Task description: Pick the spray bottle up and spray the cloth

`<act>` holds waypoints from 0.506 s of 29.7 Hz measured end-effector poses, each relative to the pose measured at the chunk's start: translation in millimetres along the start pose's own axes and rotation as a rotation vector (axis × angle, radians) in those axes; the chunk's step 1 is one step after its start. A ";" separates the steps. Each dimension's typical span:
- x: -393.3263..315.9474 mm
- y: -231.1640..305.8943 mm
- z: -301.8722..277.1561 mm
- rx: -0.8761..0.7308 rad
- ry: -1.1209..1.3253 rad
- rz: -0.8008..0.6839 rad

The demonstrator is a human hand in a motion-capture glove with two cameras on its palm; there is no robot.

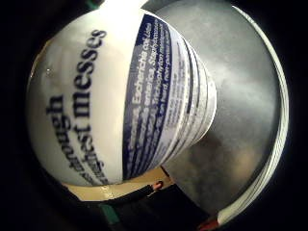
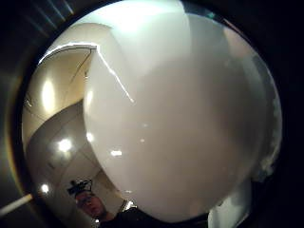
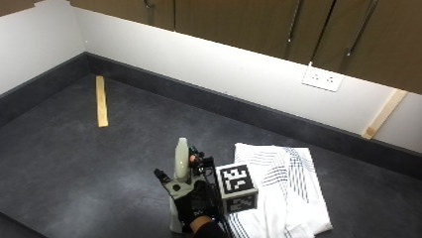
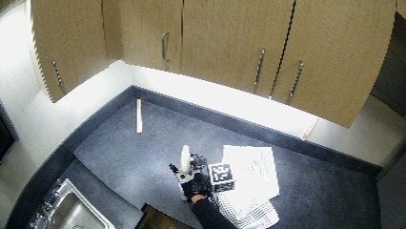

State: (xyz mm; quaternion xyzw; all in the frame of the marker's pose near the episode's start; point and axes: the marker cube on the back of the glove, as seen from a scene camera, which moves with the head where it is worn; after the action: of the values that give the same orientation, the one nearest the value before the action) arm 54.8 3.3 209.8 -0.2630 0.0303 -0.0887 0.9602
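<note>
In the outside view my gloved right hand [image 3: 191, 201] grips a white spray bottle [image 3: 181, 157] on the dark countertop [image 3: 79, 163], near its front edge. The bottle's pale end pokes out past my fingers toward the wall. Its body fills the little finger side palm view as a white and blue label [image 1: 120, 101], and the thumb side palm view as a plain white surface [image 2: 180, 118]. A folded white cloth with dark blue stripes [image 3: 287, 188] lies flat just right of the hand. The wide outside view shows the same hand [image 4: 190, 183], bottle [image 4: 185, 157] and cloth [image 4: 250, 174].
A flat wooden strip [image 3: 101, 101] lies on the counter at the far left. Another strip [image 3: 382, 114] leans on the back wall at the right, near a wall socket [image 3: 323, 78]. Cupboards [image 4: 222, 43] hang overhead. A sink [image 4: 63, 210] sits at the front left.
</note>
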 end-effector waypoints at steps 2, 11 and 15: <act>-0.6 1.6 1.2 -0.013 0.009 -0.002; -16.0 29.1 8.2 -0.099 0.013 -0.127; -49.1 59.1 -2.7 -0.096 -0.099 -0.190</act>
State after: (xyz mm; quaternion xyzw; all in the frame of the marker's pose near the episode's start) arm 15.4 61.1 177.8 -0.3143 -0.0380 -0.1645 0.9342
